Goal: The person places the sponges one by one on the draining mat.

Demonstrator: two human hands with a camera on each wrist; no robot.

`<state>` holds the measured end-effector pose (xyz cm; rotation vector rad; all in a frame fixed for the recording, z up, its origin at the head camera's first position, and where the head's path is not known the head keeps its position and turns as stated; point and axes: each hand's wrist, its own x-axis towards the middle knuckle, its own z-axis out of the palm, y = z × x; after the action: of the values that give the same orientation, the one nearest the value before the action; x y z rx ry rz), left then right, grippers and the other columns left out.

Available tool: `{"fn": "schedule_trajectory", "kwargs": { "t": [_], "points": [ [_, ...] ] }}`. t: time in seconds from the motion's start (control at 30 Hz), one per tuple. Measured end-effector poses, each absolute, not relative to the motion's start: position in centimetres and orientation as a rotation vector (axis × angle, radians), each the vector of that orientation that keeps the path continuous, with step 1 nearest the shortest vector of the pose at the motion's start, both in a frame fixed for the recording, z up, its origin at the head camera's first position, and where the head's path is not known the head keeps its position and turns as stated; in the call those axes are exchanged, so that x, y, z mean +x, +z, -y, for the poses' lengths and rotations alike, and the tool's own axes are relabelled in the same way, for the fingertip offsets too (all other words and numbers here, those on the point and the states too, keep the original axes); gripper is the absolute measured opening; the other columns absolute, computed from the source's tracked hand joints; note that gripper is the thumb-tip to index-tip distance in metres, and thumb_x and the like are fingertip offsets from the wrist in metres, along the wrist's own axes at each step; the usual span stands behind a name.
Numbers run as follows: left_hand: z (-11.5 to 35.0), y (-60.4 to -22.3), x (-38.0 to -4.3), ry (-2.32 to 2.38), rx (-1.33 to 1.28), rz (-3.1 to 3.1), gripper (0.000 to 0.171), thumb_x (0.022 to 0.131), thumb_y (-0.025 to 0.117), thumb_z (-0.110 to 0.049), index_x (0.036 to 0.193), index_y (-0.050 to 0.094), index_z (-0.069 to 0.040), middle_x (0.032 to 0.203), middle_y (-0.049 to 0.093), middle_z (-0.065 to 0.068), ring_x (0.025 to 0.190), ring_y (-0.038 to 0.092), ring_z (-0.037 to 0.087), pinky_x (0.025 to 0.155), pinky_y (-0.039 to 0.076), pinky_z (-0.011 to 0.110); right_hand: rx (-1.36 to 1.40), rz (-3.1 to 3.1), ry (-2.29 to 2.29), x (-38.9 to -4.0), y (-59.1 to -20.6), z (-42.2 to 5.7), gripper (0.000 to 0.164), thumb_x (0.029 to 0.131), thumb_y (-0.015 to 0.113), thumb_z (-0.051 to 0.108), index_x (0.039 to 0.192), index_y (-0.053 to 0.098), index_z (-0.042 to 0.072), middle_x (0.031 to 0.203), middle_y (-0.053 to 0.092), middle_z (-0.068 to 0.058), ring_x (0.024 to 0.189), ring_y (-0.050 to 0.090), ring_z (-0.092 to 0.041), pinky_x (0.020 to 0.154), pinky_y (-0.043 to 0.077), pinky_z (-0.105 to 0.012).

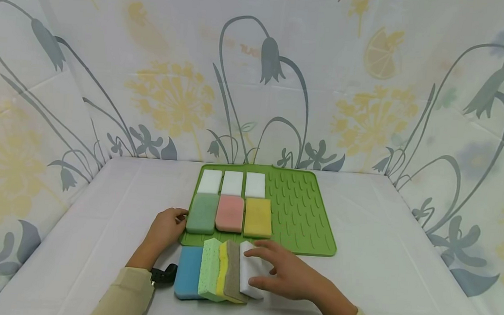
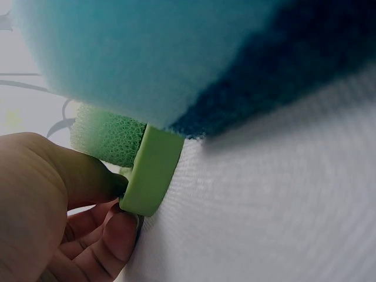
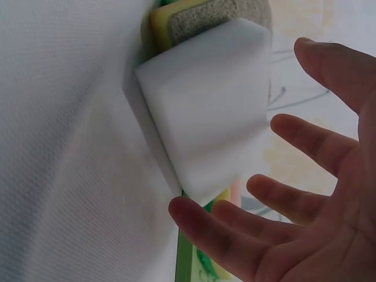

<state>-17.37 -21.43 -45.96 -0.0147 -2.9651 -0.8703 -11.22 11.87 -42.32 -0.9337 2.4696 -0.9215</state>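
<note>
My left hand (image 1: 169,227) pinches the left edge of a green drying mat (image 1: 302,214) between thumb and fingers; in the left wrist view the mat's rim (image 2: 154,170) lies at the fingertips. My right hand (image 1: 290,272) is spread over a white sponge (image 3: 205,106), fingers straight and apart from each other. This sponge leans at the right end of a row. Left of it stand a grey-and-yellow sponge (image 1: 232,273), a speckled light-green sponge (image 1: 210,269) and a blue sponge (image 1: 189,272).
On the mat's left part lie three white sponges (image 1: 232,183) at the back. In front of them are a green sponge (image 1: 201,213), a pink sponge (image 1: 229,213) and a yellow sponge (image 1: 258,217). A white cloth (image 1: 377,244) covers the table; a flower-patterned curtain (image 1: 255,104) hangs behind.
</note>
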Motion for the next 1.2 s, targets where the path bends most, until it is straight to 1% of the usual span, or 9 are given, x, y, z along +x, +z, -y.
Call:
{"fn": "schedule_trajectory", "kwargs": {
  "t": [0.1, 0.2, 0.4, 0.7, 0.93, 1.07, 1.2],
  "points": [
    [21.52, -46.09, -17.35, -0.880, 0.003, 2.971, 0.033, 0.093, 0.055, -0.010, 0.122, 0.064, 0.005, 0.104, 0.068, 0.018, 0.094, 0.065, 0.031, 0.077, 0.054, 0.045, -0.934, -2.461, -0.910, -11.03, -42.39, -11.76, 0.055, 0.086, 0.061, 0.059, 0.136, 0.052, 0.037, 0.153, 0.034, -0.002, 0.124, 0.053, -0.022, 0.083, 0.054, -0.027],
    [21.58, -46.20, -17.41, -0.887, 0.012, 2.974, 0.034, 0.094, 0.055, -0.011, 0.123, 0.063, 0.005, 0.105, 0.068, 0.019, 0.095, 0.065, 0.031, 0.078, 0.054, 0.045, -0.942, -2.450, -0.916, -10.89, -42.49, -11.62, 0.056, 0.084, 0.064, 0.059, 0.135, 0.052, 0.038, 0.155, 0.032, -0.002, 0.126, 0.051, -0.023, 0.082, 0.054, -0.026],
    [21.56, -46.24, -17.59, -0.892, 0.014, 2.971, 0.035, 0.094, 0.055, -0.013, 0.123, 0.063, 0.004, 0.107, 0.068, 0.018, 0.097, 0.065, 0.032, 0.080, 0.053, 0.045, -0.965, -2.438, -0.940, -10.73, -42.71, -11.46, 0.055, 0.082, 0.070, 0.054, 0.132, 0.055, 0.038, 0.156, 0.029, -0.003, 0.128, 0.049, -0.026, 0.080, 0.054, -0.024],
    [21.55, -46.19, -17.51, -0.904, 0.006, 2.970, 0.034, 0.094, 0.055, -0.011, 0.122, 0.063, 0.005, 0.106, 0.068, 0.019, 0.097, 0.065, 0.032, 0.079, 0.054, 0.045, -0.928, -2.432, -0.979, -10.59, -43.08, -11.23, 0.055, 0.079, 0.075, 0.050, 0.130, 0.057, 0.037, 0.155, 0.030, -0.005, 0.116, 0.057, -0.023, 0.081, 0.054, -0.023],
    [21.56, -46.05, -17.43, -0.891, -0.010, 2.975, 0.033, 0.093, 0.055, -0.010, 0.122, 0.063, 0.005, 0.105, 0.068, 0.018, 0.096, 0.065, 0.031, 0.078, 0.054, 0.045, -0.904, -2.435, -0.998, -10.48, -43.24, -11.10, 0.054, 0.079, 0.076, 0.048, 0.129, 0.058, 0.035, 0.154, 0.032, -0.005, 0.120, 0.056, -0.025, 0.083, 0.054, -0.023],
    [21.58, -46.10, -17.45, -0.888, -0.005, 2.976, 0.034, 0.093, 0.055, -0.010, 0.122, 0.063, 0.005, 0.105, 0.068, 0.018, 0.096, 0.065, 0.031, 0.078, 0.054, 0.044, -0.914, -2.440, -1.001, -10.40, -43.18, -11.15, 0.053, 0.079, 0.076, 0.045, 0.128, 0.059, 0.034, 0.153, 0.032, -0.006, 0.115, 0.059, -0.023, 0.082, 0.054, -0.023],
    [21.61, -46.25, -17.58, -0.881, 0.000, 2.974, 0.034, 0.093, 0.055, -0.010, 0.122, 0.063, 0.005, 0.104, 0.068, 0.018, 0.095, 0.065, 0.031, 0.077, 0.054, 0.044, -0.932, -2.463, -0.978, -10.36, -43.13, -11.25, 0.052, 0.080, 0.076, 0.044, 0.128, 0.059, 0.034, 0.153, 0.034, -0.005, 0.106, 0.062, -0.016, 0.082, 0.054, -0.025]
  ]
}}
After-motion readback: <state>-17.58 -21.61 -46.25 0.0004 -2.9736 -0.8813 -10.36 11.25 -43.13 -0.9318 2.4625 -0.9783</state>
